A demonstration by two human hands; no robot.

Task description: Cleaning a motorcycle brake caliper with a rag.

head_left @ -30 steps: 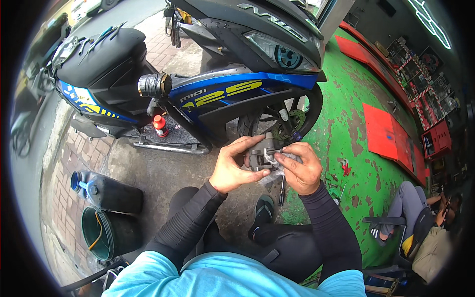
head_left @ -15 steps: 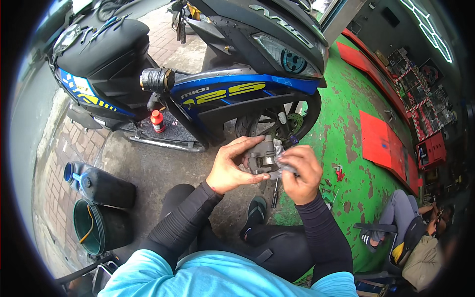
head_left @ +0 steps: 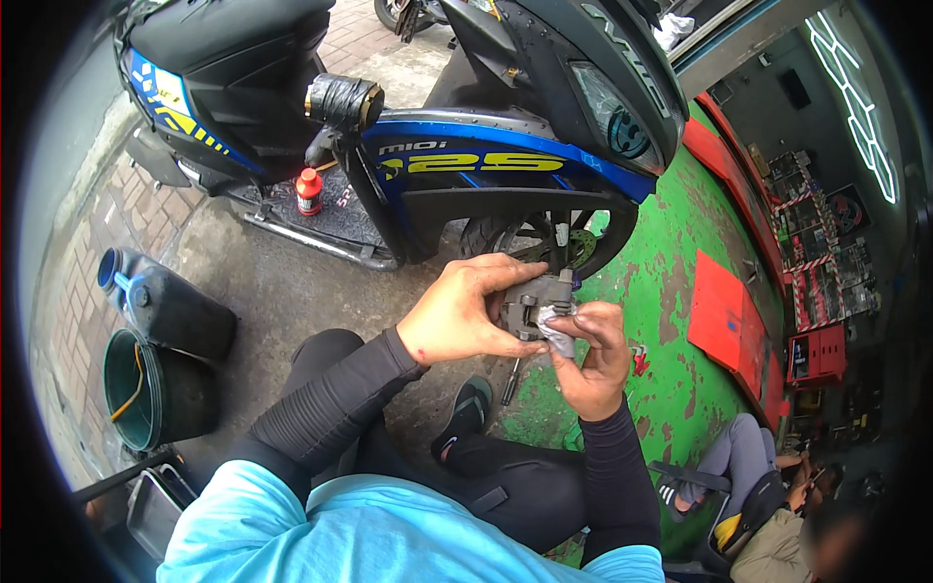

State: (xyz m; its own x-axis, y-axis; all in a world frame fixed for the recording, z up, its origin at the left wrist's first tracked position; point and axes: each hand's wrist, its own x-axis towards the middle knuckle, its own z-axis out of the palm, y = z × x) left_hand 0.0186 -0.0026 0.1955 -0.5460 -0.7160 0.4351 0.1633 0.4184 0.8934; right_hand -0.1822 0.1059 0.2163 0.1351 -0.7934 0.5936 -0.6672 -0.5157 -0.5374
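Gripped between the thumb and fingers of my left hand (head_left: 466, 306) is a grey metal brake caliper (head_left: 528, 303), held up in front of the scooter's front wheel (head_left: 515, 233). My right hand (head_left: 595, 360) pinches a crumpled whitish rag (head_left: 558, 332) and presses it against the caliper's right side. Part of the caliper is hidden behind my fingers and the rag. Behind them stands the blue and black scooter (head_left: 486, 189), its brake disc (head_left: 582, 248) visible at the wheel. Under the caliper, a dark-handled tool (head_left: 510, 384) lies on the ground.
A red bottle (head_left: 308, 192) stands on the scooter's footboard. To the left are a dark jug (head_left: 180, 306) and a green bucket (head_left: 175, 398) with a yellow handle. Red ramp panels (head_left: 729, 316) lie on the green floor. Another person (head_left: 748, 486) sits at lower right.
The view has shifted, so the scooter appears farther right and the buckets farther left. The caliper is turned somewhat in my left hand, and the rag has moved to its lower right side.
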